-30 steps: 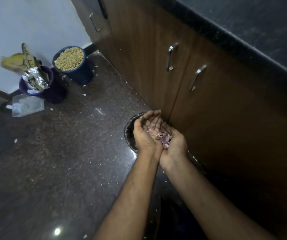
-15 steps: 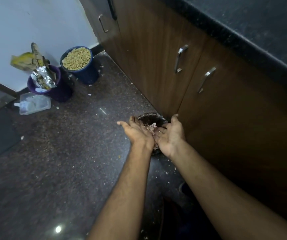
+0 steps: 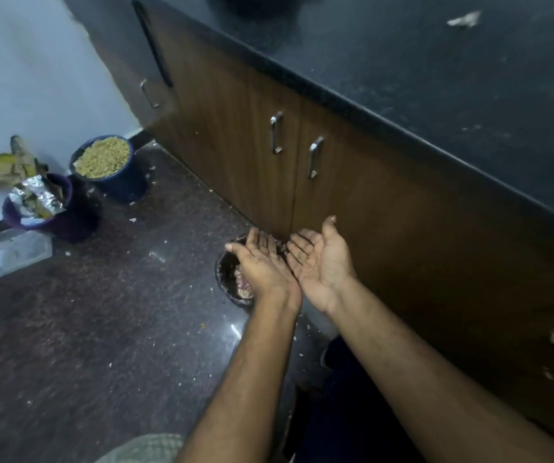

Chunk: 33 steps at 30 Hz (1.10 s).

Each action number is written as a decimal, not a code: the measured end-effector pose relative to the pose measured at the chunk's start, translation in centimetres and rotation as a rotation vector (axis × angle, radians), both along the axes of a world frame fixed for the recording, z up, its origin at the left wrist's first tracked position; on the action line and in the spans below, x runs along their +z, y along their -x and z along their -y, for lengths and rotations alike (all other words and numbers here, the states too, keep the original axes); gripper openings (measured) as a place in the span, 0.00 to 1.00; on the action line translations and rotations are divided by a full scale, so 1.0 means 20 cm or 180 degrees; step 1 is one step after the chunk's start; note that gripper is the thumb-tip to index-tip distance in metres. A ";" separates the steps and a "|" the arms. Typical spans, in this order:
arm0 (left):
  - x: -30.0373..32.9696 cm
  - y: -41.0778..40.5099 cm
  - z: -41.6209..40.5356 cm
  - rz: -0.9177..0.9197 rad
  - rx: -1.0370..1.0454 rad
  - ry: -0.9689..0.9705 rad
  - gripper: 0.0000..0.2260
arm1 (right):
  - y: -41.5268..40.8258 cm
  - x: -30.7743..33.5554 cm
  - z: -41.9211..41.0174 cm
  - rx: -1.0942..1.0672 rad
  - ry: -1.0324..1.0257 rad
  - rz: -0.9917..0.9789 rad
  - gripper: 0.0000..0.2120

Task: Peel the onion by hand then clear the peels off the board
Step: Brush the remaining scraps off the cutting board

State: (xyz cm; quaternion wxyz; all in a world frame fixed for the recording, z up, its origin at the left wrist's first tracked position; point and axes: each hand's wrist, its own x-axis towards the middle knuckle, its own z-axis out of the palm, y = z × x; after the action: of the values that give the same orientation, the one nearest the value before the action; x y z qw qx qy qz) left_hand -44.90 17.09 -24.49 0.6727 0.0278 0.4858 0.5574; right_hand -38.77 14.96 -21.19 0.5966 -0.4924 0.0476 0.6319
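Okay, near first: our two forearms reach forward and down from the bottom edge, a grey patch of cloth low at the frame's bottom. Our left hand [image 3: 262, 269] is palm up over the small dark bin [image 3: 227, 279] on the floor [image 3: 102, 329], fingers [image 3: 262, 240] straight and lying close together, holding nothing. Our right hand [image 3: 319, 262] sits just beside it, palm up too, fingers [image 3: 302, 242] loosely spread, thumb raised, nothing pinched; only a few tiny specks seem to cling to the palm. The onion peels [image 3: 244, 289] show as pinkish scraps inside the bin, partly hidden under the left hand. The onion and the board are not in view.

We judge the dump as done, task close to its end. Risks from here: thin dry skins stuck to damp palms could drop on the floor when we pull back, since the hands overhang the bin's rim. The bin is small and light looking, close to the cabinet doors [image 3: 252, 155], so a brush of the wrist could tip it. White flecks already litter the floor around it.

Further off: two metal handles [image 3: 275, 132] on the cabinet, the black desk [image 3: 436, 78] above with a pale scrap [image 3: 464, 20] on it. Far left by the wall, a blue tub of grain [image 3: 102, 158], a purple tub [image 3: 52, 212] stuffed with foil wrappers, and a clear plastic container [image 3: 15, 252].
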 end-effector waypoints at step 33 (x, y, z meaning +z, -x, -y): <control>0.93 -1.20 1.27 0.0846 -0.2713 -0.1546 0.32 | -1.00 0.74 1.61 -0.3191 -0.1569 0.0777 0.25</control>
State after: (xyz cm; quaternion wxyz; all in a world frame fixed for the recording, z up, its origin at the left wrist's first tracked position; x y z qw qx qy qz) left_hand -20.93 -8.34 -5.85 0.8705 0.3080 0.1979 0.3290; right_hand -18.79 -17.16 -6.42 0.9218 -0.3254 0.0573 0.2026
